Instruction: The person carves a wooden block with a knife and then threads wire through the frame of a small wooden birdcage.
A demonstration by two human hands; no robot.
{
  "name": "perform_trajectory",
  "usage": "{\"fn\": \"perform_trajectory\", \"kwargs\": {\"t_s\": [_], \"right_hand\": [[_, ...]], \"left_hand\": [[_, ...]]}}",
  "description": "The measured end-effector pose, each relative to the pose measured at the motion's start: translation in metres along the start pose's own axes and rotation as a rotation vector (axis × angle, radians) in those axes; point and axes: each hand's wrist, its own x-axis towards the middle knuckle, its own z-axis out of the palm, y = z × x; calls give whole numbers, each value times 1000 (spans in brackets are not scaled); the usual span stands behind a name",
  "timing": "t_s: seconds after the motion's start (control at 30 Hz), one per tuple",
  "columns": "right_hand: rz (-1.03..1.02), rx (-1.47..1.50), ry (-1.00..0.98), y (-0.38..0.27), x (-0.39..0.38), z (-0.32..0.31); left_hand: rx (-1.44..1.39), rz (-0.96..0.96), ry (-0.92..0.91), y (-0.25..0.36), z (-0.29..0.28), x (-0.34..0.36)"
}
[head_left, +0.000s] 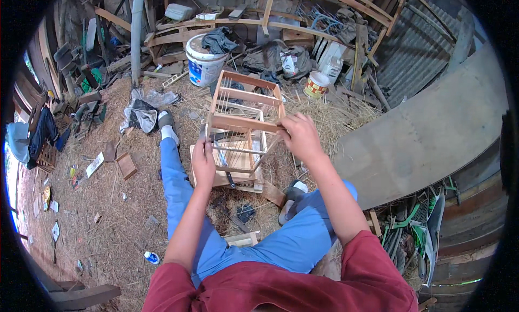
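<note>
In front of me a slatted wooden cage frame [246,123] with thin upright sticks is tilted between my hands. My left hand [203,163] is closed at its left edge, next to a dark strip whose kind I cannot make out. On the right side my right hand [300,136] pinches the end of a wooden crosspiece of the frame. Below the frame is a pale wooden box or board stack [219,178]. A knife with a black handle [231,180] rests against this wood, its blade partly behind the frame.
Beyond the frame stand a white-and-blue bucket [201,69] with a dark cloth on it and a smaller yellow-and-red bucket [317,85]. A large grey board [421,133] leans at the right. Straw covers the ground, with a small wooden tray [126,166] and a blue-and-white bottle [152,257].
</note>
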Motion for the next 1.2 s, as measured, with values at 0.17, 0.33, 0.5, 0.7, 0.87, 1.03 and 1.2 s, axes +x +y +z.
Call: {"fn": "perform_trajectory", "kwargs": {"t_s": [0.17, 0.33, 0.5, 0.7, 0.87, 1.03, 1.2], "right_hand": [[115, 92, 119, 9, 16, -20], [208, 234, 142, -4, 16, -65], [302, 618, 24, -11, 0, -81], [416, 940, -55, -30, -30, -62], [412, 1081, -155, -44, -42, -46], [414, 1178, -191, -52, -46, -45], [424, 1298, -243, -57, -41, -44]], "left_hand": [[8, 67, 61, 26, 3, 49], [36, 292, 146, 81, -13, 91], [-9, 196, -19, 144, -56, 112], [317, 333, -95, 174, -96, 113], [488, 310, -235, 218, -134, 101], [612, 402, -379, 248, -155, 95], [658, 382, -386, 259, -172, 101]]}}
